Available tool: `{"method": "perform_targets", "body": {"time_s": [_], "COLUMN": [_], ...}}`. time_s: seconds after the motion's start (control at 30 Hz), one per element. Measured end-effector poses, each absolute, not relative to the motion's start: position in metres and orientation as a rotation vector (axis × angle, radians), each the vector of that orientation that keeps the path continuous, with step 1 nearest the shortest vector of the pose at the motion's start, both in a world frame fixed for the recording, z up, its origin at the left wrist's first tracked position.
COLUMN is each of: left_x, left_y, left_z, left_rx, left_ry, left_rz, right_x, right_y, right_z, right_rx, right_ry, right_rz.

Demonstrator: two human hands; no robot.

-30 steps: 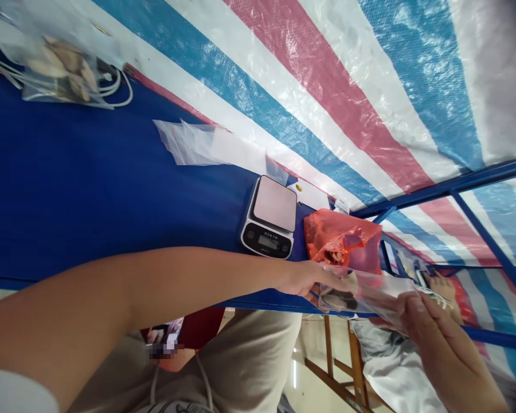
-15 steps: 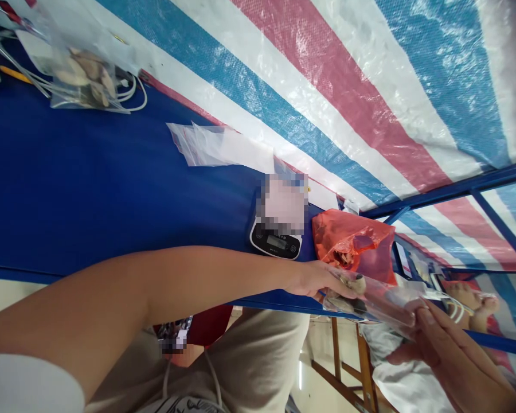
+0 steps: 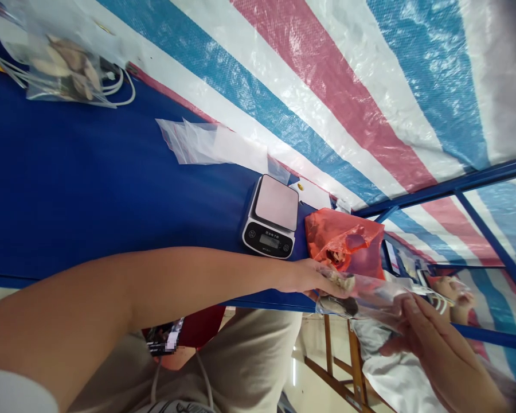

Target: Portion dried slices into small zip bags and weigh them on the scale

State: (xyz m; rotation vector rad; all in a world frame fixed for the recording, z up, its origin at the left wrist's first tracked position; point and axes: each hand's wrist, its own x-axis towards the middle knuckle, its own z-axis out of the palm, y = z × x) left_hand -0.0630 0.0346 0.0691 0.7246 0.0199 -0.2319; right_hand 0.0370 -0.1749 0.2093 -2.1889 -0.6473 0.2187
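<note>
Between my hands, at the front edge of the blue table, a clear plastic bag [image 3: 372, 295] is stretched out sideways. Brown and pale dried pieces [image 3: 346, 306] lie in its left end; their exact kind is unclear. My left hand [image 3: 316, 279] reaches across from the left, fingers closed at that filled end. Whether its fingertips are inside or outside the plastic, I cannot tell. My right hand [image 3: 434, 338] pinches the bag's right end between thumb and fingers. Just behind my left hand sits a red plastic bag [image 3: 327, 229] with brown pieces showing in its opening.
A digital kitchen scale [image 3: 277, 203] stands on the blue table [image 3: 112, 189]. Flat zip bags [image 3: 198, 143] lie by the striped sheet [image 3: 284, 74]. A filled clear bag [image 3: 66, 71] and white cables [image 3: 126, 92] are far left. Another person's hand [image 3: 453, 292] is at right, above a wooden stool [image 3: 356, 361].
The view has shifted slightly, so things on the table appear further left. Both hands still hold the clear bag, and its dried pieces have shifted a little.
</note>
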Motion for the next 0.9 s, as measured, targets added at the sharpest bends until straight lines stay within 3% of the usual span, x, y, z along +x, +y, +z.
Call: {"method": "perform_targets", "body": {"time_s": [0.3, 0.6, 0.9], "left_x": [-0.065, -0.065, -0.062], "left_y": [0.040, 0.035, 0.038], "left_z": [0.078, 0.074, 0.073], "left_rx": [0.640, 0.670, 0.726], "left_ry": [0.115, 0.013, 0.046], "left_rz": [-0.146, -0.243, -0.203], "right_x": [0.026, 0.020, 0.022], "right_y": [-0.160, -0.156, -0.171], "right_z": [0.216, 0.229, 0.217], "right_rx": [-2.174, -2.257, -2.415], "right_ry": [-0.435, -0.568, -0.592], "right_rz": [0.246, 0.430, 0.193]}}
